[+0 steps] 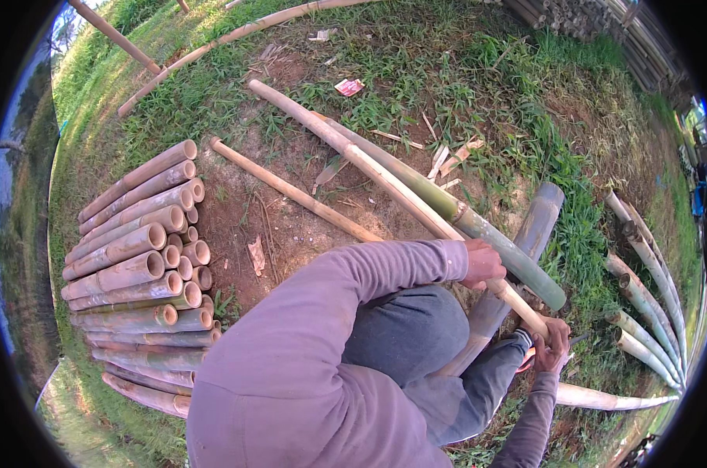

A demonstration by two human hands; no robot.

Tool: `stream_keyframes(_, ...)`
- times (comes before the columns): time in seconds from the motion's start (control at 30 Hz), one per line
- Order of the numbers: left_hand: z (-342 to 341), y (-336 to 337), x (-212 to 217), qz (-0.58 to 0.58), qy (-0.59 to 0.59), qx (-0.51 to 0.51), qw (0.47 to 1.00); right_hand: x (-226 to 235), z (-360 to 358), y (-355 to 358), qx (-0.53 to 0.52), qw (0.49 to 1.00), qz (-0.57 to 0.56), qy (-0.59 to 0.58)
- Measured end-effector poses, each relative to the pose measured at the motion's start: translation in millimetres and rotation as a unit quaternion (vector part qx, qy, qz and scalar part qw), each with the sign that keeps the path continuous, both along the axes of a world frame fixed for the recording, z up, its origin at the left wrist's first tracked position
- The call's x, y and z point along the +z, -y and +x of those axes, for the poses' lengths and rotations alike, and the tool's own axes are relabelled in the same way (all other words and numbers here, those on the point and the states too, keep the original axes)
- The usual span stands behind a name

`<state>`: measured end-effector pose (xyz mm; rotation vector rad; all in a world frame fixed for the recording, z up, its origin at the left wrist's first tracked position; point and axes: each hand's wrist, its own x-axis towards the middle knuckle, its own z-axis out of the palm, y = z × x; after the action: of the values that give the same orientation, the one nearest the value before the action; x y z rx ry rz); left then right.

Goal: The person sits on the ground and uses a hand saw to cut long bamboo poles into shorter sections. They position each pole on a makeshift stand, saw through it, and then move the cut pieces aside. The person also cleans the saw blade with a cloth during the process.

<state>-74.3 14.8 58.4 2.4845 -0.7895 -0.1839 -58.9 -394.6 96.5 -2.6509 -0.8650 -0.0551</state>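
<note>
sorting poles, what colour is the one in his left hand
Pale tan, in the head view: pole, left hand.

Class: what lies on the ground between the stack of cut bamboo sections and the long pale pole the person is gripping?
In the head view, a thinner bamboo pole lies on bare soil between the stack and the long pale pole.

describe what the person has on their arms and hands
Both arms are covered by long, loose sleeves of a plain muted purple-grey top, with no print or markings showing. The left sleeve ends in a cuff at the wrist, leaving the left hand bare. The right sleeve also reaches the wrist; the right hand is bare too. No gloves, watch or rings show.
</note>
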Motion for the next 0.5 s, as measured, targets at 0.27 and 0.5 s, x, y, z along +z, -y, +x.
stream_keyframes(0.27,-125.9,-93.5,-76.1,-0.066,0.197,0.161,0.965,-82.5,-70.1,-105.6,-0.039,0.999,-0.002,0.009)
stream_keyframes(0.5,-194.4,-178.1,-168.2,0.286,0.029,0.343,0.894,-97.3,-64.3,-174.7,-0.024,0.999,0.026,0.015)
